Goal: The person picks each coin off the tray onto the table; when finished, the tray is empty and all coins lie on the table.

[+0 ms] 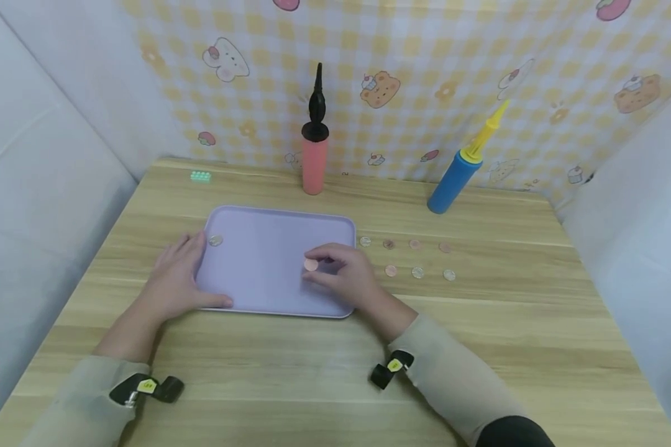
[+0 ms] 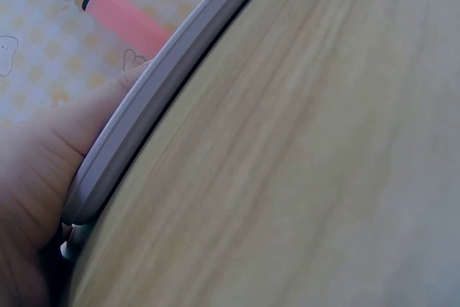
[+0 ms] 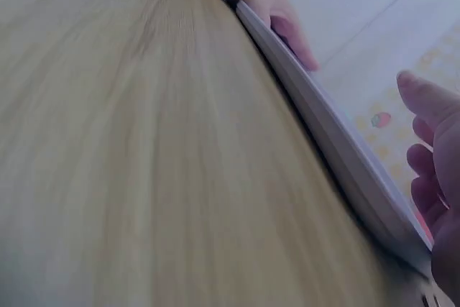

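A shallow lavender tray (image 1: 257,273) lies flat on the wooden table. My left hand (image 1: 176,279) rests against its front left corner, fingers along the left edge and thumb straight along the front rim. Over the right part of the tray, my right hand (image 1: 343,273) pinches a copper-coloured coin (image 1: 310,264) between thumb and index finger. A silver coin (image 1: 215,240) lies at the tray's left side. Right of the tray, several loose coins sit in two rows, among them a copper one (image 1: 391,270) and a silver one (image 1: 450,274). The right wrist view does not show the pinched coin.
Behind the tray stands a pink hand pump (image 1: 314,164) with a black nozzle. A blue pump (image 1: 455,183) with a yellow top leans at the back right. A small mint-green studded block (image 1: 200,176) lies at the back left. Checked cloth (image 1: 414,124) hangs behind the table.
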The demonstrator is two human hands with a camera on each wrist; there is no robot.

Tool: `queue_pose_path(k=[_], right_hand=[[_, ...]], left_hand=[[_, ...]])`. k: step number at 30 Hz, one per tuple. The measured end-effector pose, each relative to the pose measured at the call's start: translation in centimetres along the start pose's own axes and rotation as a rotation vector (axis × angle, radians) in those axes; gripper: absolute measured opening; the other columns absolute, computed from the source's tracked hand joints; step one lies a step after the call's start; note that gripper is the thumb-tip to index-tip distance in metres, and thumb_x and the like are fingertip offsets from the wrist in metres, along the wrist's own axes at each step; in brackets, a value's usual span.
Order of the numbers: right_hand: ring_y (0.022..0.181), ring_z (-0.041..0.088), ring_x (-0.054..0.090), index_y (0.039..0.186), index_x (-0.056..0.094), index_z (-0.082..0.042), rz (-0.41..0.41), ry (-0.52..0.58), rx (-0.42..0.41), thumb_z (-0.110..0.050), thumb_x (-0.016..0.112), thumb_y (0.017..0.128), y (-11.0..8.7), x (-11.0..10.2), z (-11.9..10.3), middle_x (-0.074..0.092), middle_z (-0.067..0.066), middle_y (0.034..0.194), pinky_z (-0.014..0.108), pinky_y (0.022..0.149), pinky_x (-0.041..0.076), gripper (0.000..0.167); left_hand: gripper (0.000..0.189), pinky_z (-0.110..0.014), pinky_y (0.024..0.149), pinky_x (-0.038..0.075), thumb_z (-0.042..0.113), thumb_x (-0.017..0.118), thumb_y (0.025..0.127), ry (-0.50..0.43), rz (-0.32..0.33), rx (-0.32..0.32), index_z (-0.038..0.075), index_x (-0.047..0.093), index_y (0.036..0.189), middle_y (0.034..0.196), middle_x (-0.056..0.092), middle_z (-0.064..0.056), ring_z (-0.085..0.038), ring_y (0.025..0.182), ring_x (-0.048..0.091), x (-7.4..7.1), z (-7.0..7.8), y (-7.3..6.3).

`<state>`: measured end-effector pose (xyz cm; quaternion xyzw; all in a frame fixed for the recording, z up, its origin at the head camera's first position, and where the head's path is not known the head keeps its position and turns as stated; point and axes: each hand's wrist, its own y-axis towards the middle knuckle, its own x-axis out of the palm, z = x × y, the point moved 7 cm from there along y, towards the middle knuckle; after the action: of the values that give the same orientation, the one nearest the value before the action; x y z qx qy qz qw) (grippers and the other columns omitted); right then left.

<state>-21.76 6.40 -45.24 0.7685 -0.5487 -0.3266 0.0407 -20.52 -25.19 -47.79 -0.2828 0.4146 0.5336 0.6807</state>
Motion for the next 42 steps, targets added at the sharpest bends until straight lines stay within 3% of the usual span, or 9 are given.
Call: queue_pose_path(k=[8, 19, 22, 25, 29, 31, 33, 39, 42], right_hand=[[0.097, 0.016, 0.073, 0.113, 0.082, -0.003, 0.068, -0.023, 0.048, -0.005, 0.095, 0.081, -3.3, -4.7, 1.5, 0.079, 0.004, 0.113, 0.034, 0.083, 0.063, 0.035], [0.091, 0.016, 0.074, 0.108, 0.081, -0.002, 0.176, -0.133, 0.041, 0.003, 0.094, 0.076, -6.4, -10.3, 3.9, 0.080, 0.011, 0.105, 0.025, 0.080, 0.061, 0.035], [0.092, 0.016, 0.075, 0.106, 0.081, -0.001, 0.217, -0.164, 0.030, 0.005, 0.095, 0.075, -6.9, -12.0, 4.4, 0.080, 0.012, 0.103, 0.024, 0.084, 0.061, 0.035], [0.100, 0.013, 0.075, 0.106, 0.081, -0.003, 0.259, -0.211, 0.047, 0.006, 0.094, 0.076, -7.7, -14.0, 5.2, 0.080, 0.013, 0.107, 0.027, 0.102, 0.056, 0.034], [0.107, 0.000, 0.068, 0.110, 0.081, -0.004, 0.336, -0.302, 0.139, 0.002, 0.092, 0.081, -9.2, -17.3, 6.6, 0.080, 0.013, 0.112, 0.020, 0.106, 0.048, 0.031], [0.103, -0.004, 0.065, 0.110, 0.081, -0.002, 0.373, -0.321, 0.182, 0.001, 0.091, 0.083, -10.1, -19.0, 7.2, 0.079, 0.015, 0.111, 0.014, 0.094, 0.051, 0.030], [0.107, -0.006, 0.064, 0.113, 0.080, 0.000, 0.408, -0.335, 0.256, -0.001, 0.090, 0.086, -11.0, -20.7, 7.8, 0.078, 0.016, 0.115, 0.012, 0.095, 0.049, 0.029], [0.124, 0.020, 0.066, 0.123, 0.077, -0.005, 0.481, -0.455, 0.508, -0.023, 0.086, 0.095, -13.5, -25.7, 10.0, 0.074, 0.013, 0.130, 0.022, 0.106, 0.047, 0.035], [0.126, 0.030, 0.066, 0.126, 0.077, -0.007, 0.474, -0.505, 0.594, -0.032, 0.083, 0.097, -14.2, -27.1, 10.7, 0.074, 0.012, 0.132, 0.032, 0.108, 0.050, 0.040]], left_hand=[[0.157, -0.076, 0.122, 0.003, 0.072, 0.095, 0.061, 0.006, -0.004, -0.005, -0.006, 0.011, 0.168, 0.170, 0.021, -0.033, -0.058, 0.156, 0.011, 0.0, -0.2, 0.0], [0.157, -0.076, 0.122, 0.004, 0.071, 0.095, 0.062, 0.005, -0.010, -0.004, -0.006, 0.010, 0.168, 0.170, 0.020, -0.034, -0.058, 0.156, 0.011, -0.1, 0.1, 0.0], [0.156, -0.076, 0.122, 0.003, 0.071, 0.094, 0.062, 0.005, -0.012, -0.006, -0.006, 0.010, 0.168, 0.170, 0.020, -0.034, -0.058, 0.156, 0.011, -0.1, 0.0, -0.1], [0.156, -0.076, 0.122, 0.003, 0.071, 0.094, 0.062, 0.004, -0.011, -0.009, -0.005, 0.009, 0.168, 0.171, 0.020, -0.033, -0.059, 0.156, 0.011, 0.0, -0.1, -0.1], [0.157, -0.077, 0.121, 0.003, 0.073, 0.094, 0.062, 0.011, -0.009, -0.007, -0.004, 0.009, 0.169, 0.171, 0.021, -0.032, -0.058, 0.156, 0.011, 0.1, -0.2, -0.1], [0.157, -0.077, 0.122, 0.003, 0.073, 0.094, 0.062, 0.015, -0.007, -0.002, -0.005, 0.009, 0.168, 0.170, 0.022, -0.033, -0.058, 0.156, 0.012, 0.2, -0.1, 0.0], [0.157, -0.076, 0.122, 0.003, 0.073, 0.094, 0.062, 0.016, -0.009, 0.001, -0.005, 0.010, 0.168, 0.171, 0.021, -0.033, -0.058, 0.156, 0.013, 0.1, 0.0, 0.0], [0.156, -0.074, 0.123, 0.002, 0.073, 0.093, 0.063, 0.014, -0.014, -0.002, -0.005, 0.009, 0.168, 0.171, 0.020, -0.033, -0.057, 0.156, 0.011, 0.1, 0.0, 0.0], [0.156, -0.074, 0.123, 0.002, 0.073, 0.093, 0.063, 0.015, -0.018, -0.006, -0.005, 0.008, 0.168, 0.171, 0.019, -0.033, -0.057, 0.157, 0.010, 0.1, -0.1, 0.0]])
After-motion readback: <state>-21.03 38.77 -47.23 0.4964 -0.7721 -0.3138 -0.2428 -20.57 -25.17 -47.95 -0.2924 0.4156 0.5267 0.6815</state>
